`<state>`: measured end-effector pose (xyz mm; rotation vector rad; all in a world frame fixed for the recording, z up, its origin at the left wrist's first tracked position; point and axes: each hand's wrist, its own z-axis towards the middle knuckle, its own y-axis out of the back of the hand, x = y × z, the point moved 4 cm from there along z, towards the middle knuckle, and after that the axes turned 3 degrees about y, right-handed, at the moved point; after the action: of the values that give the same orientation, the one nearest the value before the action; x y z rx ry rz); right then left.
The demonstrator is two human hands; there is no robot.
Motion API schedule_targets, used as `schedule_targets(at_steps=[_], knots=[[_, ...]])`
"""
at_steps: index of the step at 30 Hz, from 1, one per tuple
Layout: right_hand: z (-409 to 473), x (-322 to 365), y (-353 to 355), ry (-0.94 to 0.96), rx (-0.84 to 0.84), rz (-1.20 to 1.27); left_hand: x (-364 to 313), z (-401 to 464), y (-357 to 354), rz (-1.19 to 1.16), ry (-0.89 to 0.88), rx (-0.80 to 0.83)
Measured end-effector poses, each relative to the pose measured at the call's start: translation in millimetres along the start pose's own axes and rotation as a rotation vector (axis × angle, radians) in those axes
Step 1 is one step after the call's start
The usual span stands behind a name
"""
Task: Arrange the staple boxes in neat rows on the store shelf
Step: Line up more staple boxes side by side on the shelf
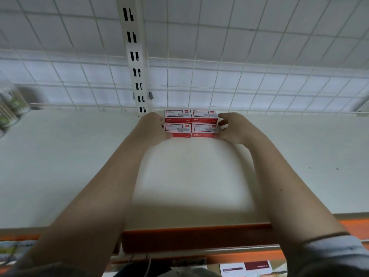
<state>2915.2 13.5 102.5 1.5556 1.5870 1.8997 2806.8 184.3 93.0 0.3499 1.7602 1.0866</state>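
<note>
Several red-and-white staple boxes (pixel 190 123) sit in a tight two-by-two block at the back of the white shelf (pixel 191 176), close to the wire grid. My left hand (pixel 152 127) presses against the block's left side, its thumb along the front left box's lower edge. My right hand (pixel 232 127) is at the block's right side, fingers loosely curled and touching the right-hand boxes. Both forearms reach across the shelf.
A white slotted upright (pixel 134 56) rises just left of the boxes against the wire grid back panel (pixel 259 76). The shelf has an orange front edge (pixel 195 236). Blurred goods (pixel 10 108) stand at the far left. A red-and-white package (pixel 245 267) lies on the lower level.
</note>
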Motion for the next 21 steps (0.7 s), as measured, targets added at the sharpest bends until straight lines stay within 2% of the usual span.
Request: schedule_targets(at_steps=[4,11,21], knots=[[2.5,2.0,0.9,0.048,0.037,0.017,1.6,3.8,0.9,-0.013,0.0,0.033],[-1.3,1.2,2.9,0.031,0.001,0.125,3.8,6.8,3.7,-0.036,0.011,0.008],[-7.7,1.8,-0.2,-0.089,0.013,0.159,4.7,6.6,5.8,-0.046,0.075,0.024]])
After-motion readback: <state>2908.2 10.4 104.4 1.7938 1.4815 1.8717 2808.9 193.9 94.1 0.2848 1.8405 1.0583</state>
